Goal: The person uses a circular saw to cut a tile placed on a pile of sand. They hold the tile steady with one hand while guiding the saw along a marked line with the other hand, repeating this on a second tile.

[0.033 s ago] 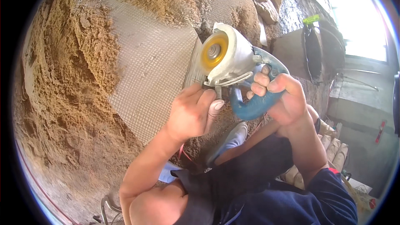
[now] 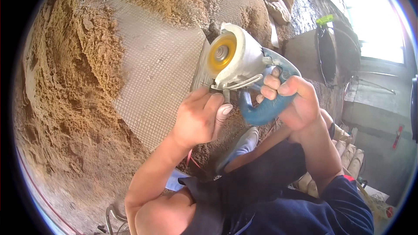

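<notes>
My right hand is wrapped around the teal handle of a handheld power cutter, whose white dust-coated guard surrounds a yellow disc. My left hand is closed at the tool's lower front, beside a small metal piece; its curled fingers hide what exactly it grips. Beneath and left of the cutter, a pale tile or board with a gridded face lies among the sand, its straight edge running behind the guard.
Heaped sand covers the left and top. Paper sacks lie beyond the cutter, and stacked bags at lower right. A dark grey panel or container stands below a bright window. My shoe is on the sandy floor.
</notes>
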